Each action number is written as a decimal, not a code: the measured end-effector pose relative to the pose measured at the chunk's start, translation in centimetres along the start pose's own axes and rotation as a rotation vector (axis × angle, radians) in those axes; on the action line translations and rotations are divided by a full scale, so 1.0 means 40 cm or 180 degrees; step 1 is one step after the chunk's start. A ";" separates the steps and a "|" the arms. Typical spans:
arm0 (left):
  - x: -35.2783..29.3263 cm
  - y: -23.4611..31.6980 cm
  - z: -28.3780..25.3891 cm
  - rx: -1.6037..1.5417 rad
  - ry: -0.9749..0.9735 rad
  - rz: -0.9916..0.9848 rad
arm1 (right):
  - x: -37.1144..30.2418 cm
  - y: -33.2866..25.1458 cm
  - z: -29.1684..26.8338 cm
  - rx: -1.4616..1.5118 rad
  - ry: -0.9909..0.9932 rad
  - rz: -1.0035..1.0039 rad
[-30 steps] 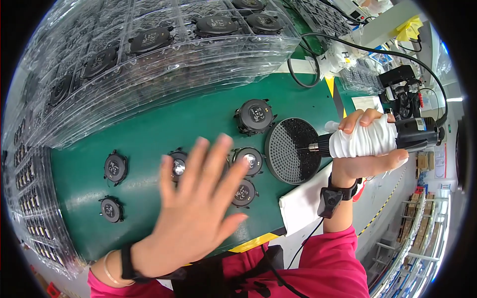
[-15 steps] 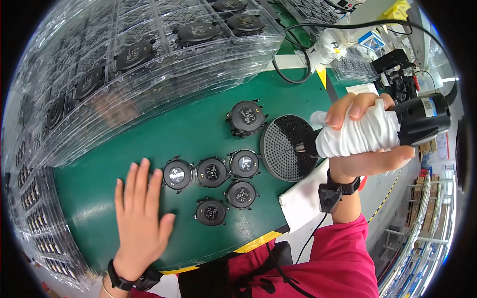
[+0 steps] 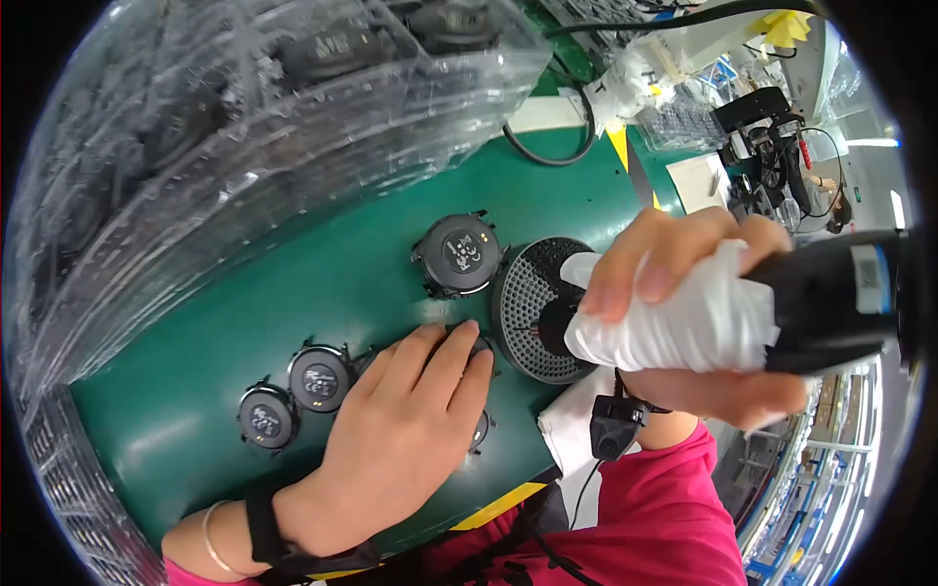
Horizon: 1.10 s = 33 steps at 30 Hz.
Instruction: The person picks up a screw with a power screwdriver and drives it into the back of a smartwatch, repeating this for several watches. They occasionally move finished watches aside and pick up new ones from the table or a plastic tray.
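My right hand grips a black electric screwdriver whose grip is wrapped in white material. Its bit sits over a round black perforated tray of small dark screws. My left hand lies palm down across some round black watch bodies, fingers stretched out and slightly apart, thumb hidden. A watch edge shows by its fingertips; another watch peeks out beside the hand. Left of it lie two watches, one nearer the hand and one farther out. Beyond the fingertips sits a thicker watch body.
Stacked clear plastic trays holding watch bodies rise at the far left of the green mat. A white cloth lies at the right edge. A black cable loops at the back, near a white sheet.
My left hand has moved right from bare mat onto the watches, covering some. The screwdriver appears closer and its bit lower over the screw tray. The whole view has shifted somewhat.
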<state>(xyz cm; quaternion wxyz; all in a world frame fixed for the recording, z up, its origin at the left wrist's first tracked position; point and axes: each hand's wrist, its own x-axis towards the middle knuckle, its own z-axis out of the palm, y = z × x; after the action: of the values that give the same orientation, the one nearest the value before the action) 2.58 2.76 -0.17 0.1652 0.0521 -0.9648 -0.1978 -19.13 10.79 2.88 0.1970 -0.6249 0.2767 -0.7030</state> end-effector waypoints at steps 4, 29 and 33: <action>-0.011 -0.001 -0.023 -0.0652 -0.0174 -0.0100 | 0.015 -0.014 -0.005 -0.0105 -0.0311 0.0191; -0.019 -0.002 0.034 -0.1292 0.0188 -0.0329 | 0.018 -0.037 0.036 -0.0661 -0.0769 0.0678; -0.015 -0.006 0.045 -0.1374 0.0198 -0.0331 | 0.018 -0.048 0.031 -0.0726 -0.0802 0.0789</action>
<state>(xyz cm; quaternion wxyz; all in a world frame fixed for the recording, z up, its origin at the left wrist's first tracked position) 2.53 3.30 -2.02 0.1918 0.0713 -0.8905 -0.4064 -17.86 11.64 4.74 0.2429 -0.6873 0.4024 -0.5538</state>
